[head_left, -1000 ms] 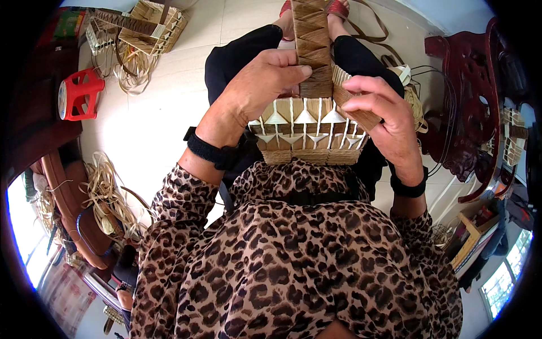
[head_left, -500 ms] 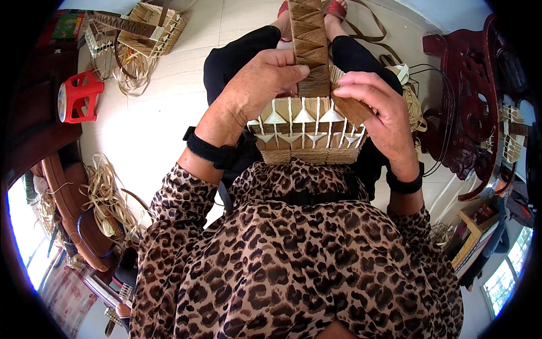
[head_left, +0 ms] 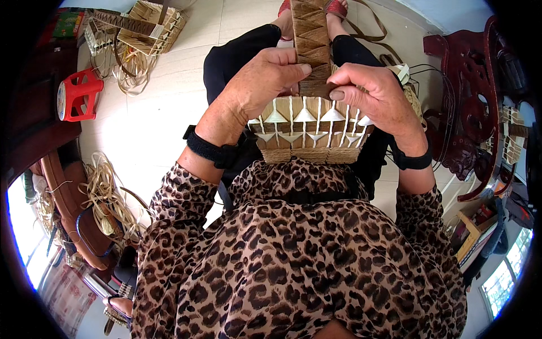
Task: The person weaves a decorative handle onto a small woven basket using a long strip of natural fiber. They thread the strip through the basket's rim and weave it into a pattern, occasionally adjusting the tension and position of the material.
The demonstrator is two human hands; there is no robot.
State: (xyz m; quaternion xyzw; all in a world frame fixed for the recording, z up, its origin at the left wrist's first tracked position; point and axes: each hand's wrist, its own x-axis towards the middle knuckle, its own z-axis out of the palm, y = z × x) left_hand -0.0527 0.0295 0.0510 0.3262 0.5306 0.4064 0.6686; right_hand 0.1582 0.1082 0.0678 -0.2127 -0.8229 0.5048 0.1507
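A small woven basket [head_left: 309,153] with white triangle trim and a rope-like lower band rests at my lap. Its upright brown handle [head_left: 312,39] is wrapped in a zigzag pattern. From the left, my left hand [head_left: 257,82] grips the handle near its base, thumb across the front and fingers partly hidden behind. At the right of that base, my right hand [head_left: 381,96] is closed, thumb and bent forefinger pinching a flat brown strip [head_left: 320,89]. Only a short piece of the strip shows, lying across the foot of the handle.
Another handled basket [head_left: 148,28] stands on the floor at the far left, near a red plastic stool [head_left: 81,95]. Bundles of pale strips [head_left: 107,198] hang over brown furniture at left. Carved dark red wooden furniture [head_left: 460,107] stands on the right.
My right hand has moved left and inward to the handle's base, bringing the brown strip across it. The left hand keeps its hold.
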